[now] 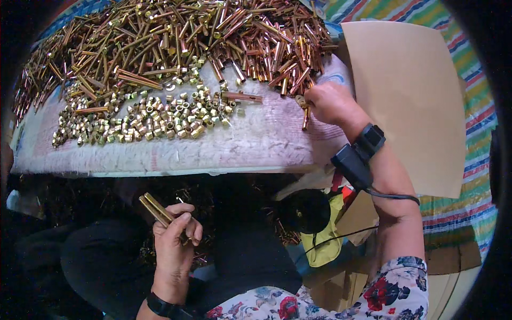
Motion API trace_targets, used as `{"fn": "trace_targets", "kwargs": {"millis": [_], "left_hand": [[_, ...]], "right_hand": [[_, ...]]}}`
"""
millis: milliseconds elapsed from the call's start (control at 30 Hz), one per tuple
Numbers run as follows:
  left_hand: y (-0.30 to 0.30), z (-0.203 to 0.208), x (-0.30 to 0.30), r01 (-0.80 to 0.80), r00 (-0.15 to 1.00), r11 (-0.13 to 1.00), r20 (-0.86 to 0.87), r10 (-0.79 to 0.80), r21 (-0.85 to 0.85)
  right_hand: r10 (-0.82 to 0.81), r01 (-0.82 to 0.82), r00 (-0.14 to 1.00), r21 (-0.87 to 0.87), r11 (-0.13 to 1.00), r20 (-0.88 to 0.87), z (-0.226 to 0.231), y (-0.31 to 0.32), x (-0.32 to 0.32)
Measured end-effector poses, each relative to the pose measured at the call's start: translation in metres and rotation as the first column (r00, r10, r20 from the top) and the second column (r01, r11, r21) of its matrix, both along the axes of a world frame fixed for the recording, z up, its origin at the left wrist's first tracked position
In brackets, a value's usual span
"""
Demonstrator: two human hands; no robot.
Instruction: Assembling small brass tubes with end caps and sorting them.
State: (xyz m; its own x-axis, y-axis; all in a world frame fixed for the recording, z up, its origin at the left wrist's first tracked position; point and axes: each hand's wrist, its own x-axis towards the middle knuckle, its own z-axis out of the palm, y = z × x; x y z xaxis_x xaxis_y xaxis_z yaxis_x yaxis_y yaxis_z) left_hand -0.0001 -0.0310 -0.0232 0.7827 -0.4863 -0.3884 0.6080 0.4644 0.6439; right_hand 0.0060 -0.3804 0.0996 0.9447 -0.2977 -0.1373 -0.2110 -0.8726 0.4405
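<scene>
My left hand [176,229] is closed around a couple of long brass-coloured metal tubes [154,209], held over my lap with their ends pointing up and left. At the right part of the cloth-covered table, my right hand [333,104] pinches a shorter shiny metal tube [305,118], with what looks like a washer by its upper end. Just beyond that hand lies the edge of a big heap of brass and copper-coloured metal tubes [176,37]. Small gold-coloured cone-shaped nuts [165,117] are spread in front of the heap. A slotted tube [242,97] rests beside the nuts.
The table's pale towel-like cover [266,152] ends in a front edge above my legs. A tan cardboard sheet [408,101] lies at right on a striped tarp [477,160]. A black cable [341,234] runs from the box on my right wrist. Below are a yellow cloth [322,248] and cardboard.
</scene>
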Motion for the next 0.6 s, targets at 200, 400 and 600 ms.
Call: {"fn": "trace_targets", "kwargs": {"millis": [200, 400, 600], "left_hand": [[0.001, -0.002, 0.001, 0.024, 1.0, 0.999, -0.007, -0.024, 0.032], [0.004, 0.003, 0.001, 0.03, 0.999, 0.998, -0.013, -0.029, 0.054], [0.005, 0.002, 0.002, 0.069, 0.998, 0.992, -0.002, -0.069, 0.108]], "right_hand": [[0.019, -0.021, 0.997, 0.031, 0.999, 0.077, 0.0, -0.011, 0.008], [0.012, -0.008, 0.999, 0.108, 0.994, -0.044, 0.003, -0.016, 0.01], [0.104, -0.077, 0.992, 0.293, 0.953, -0.076, -0.004, 0.003, 0.001]]}}
